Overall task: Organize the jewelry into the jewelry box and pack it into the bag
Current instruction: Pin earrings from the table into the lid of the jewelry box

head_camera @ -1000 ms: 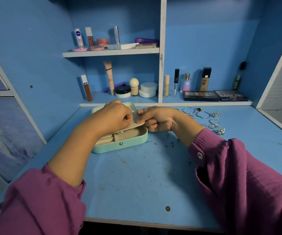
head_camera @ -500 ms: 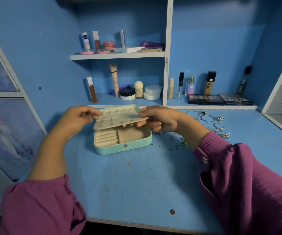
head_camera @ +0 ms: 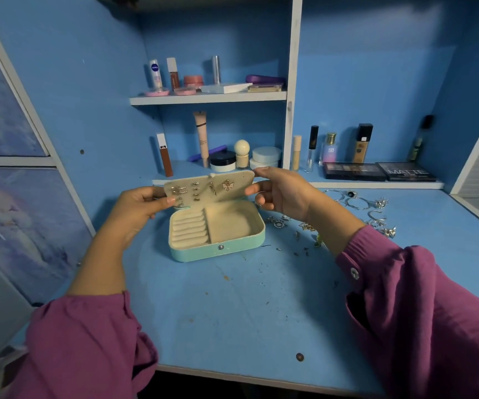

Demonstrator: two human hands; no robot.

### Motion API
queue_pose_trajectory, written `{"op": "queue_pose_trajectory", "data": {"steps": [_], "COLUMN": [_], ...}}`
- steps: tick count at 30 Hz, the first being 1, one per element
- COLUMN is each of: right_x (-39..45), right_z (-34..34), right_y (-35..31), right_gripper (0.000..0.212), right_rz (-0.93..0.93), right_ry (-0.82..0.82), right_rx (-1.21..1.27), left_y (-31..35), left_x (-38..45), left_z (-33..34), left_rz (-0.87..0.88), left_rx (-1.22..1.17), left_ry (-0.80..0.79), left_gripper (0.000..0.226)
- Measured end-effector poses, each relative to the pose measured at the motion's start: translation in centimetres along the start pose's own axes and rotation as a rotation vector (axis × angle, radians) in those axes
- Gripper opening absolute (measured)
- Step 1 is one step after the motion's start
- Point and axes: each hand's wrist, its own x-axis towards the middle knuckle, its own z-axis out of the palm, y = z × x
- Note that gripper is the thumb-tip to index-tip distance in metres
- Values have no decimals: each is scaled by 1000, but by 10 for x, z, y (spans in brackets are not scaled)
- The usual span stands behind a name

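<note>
**pinboard_pat:** Head cam question, where exactly is the jewelry box (head_camera: pixel 217 236) and what are the hands doing with it?

**desk_lurker:** Box sits open on the blue desk (head_camera: pixel 232 306), roughly centre, mint-green outside, beige lining. Ring rolls fill the left compartment and the right one is a plain tray. The hands aren't on the base though. They're both on the earring panel (head_camera: pixel 209 187), the beige flap standing up along the back edge of the box, tilted toward the camera.

**pinboard_pat:** Gripped or just touched?

**desk_lurker:** The left hand (head_camera: pixel 139 207) pinches the panel's left end, thumb on the front face and the other fingers curled in behind. The right hand (head_camera: pixel 280 191) has the right end between its fingertips: one finger lies along the top corner, and another comes in at the side edge just below it. Its remaining fingers are loosely curled under, just above the box's right rear corner (can't tell if they touch it).

**pinboard_pat:** Anything on the panel?

**desk_lurker:** Yeah, several small studs (head_camera: pixel 187 191) in rows, plus a butterfly earring (head_camera: pixel 227 185) near the right end, close to the right fingertips.

**pinboard_pat:** And the rest of the jewelry?

**desk_lurker:** Loose on the desk to the right of the box, behind and past the right wrist: silver hoops (head_camera: pixel 353 200), plus rings and small bits (head_camera: pixel 304 226) scattered near the box's right side. Cosmetics on the shelves (head_camera: pixel 208 97) behind.
</note>
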Motion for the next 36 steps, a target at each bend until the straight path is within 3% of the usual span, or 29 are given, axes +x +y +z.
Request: {"op": "queue_pose_trajectory", "data": {"steps": [8,17,27,36], "right_x": [-16,-48,-67,-71], "right_z": [-7,-44,-63,-74], "right_y": [-5,-7,-12,-22], "right_gripper": [23,17,2,5], "right_rz": [-43,-40,67,205], "right_ry": [47,154,126,52], "right_rx": [-175,-611,-995,-1180], "left_y": [-7,-11,-14,-15], "left_x": [0,1,3,4], "left_z": [8,24,36,34], "left_rz": [2,-22,-55,-57], "left_rx": [-59,-162,-195,-200], "left_ry": [39,74,136,124], "left_gripper": [11,19,19,13]}}
